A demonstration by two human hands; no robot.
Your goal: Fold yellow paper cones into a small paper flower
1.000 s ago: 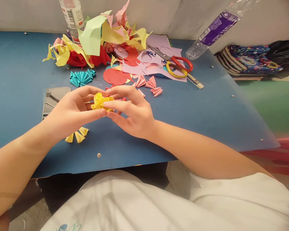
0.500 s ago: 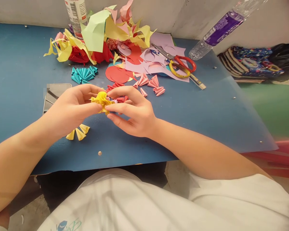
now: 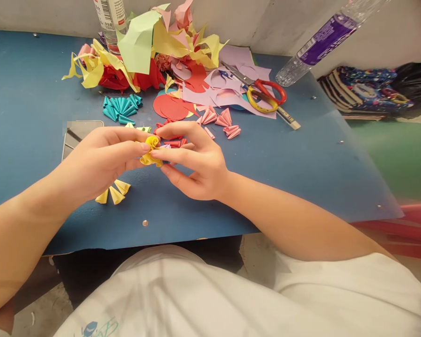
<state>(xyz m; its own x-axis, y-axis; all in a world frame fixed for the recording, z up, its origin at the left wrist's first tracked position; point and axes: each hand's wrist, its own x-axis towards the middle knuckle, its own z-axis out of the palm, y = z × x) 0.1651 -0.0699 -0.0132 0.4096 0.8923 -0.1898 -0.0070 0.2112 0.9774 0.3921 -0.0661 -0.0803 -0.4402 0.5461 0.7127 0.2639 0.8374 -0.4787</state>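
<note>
Between both hands is a curled yellow paper flower [image 3: 150, 152], held just above the table. My left hand [image 3: 107, 152] pinches it from the left with thumb and fingers. From the right, the fingertips of my right hand [image 3: 198, 161] close on its other side. Under and around the hands lie rolled paper cones: red cones [image 3: 175, 143] partly hidden behind the right fingers, pink cones [image 3: 224, 118] to the right, teal cones [image 3: 121, 108] farther back, and pale yellow cones [image 3: 115, 193] below the left wrist.
Crumpled coloured paper [image 3: 140, 47] is heaped at the back beside a bottle [image 3: 112, 23]. Scissors [image 3: 257, 91] and a cutter [image 3: 288, 119] lie on lilac paper scraps [image 3: 228, 91]. A purple-labelled bottle [image 3: 326, 40] stands at the right rear. A phone-like object [image 3: 80, 133] sits behind my left hand.
The yellow flower has turned and tipped between my fingers, showing its spiral curl. My left thumb has shifted up along it, and green cones now show behind the left fingers.
</note>
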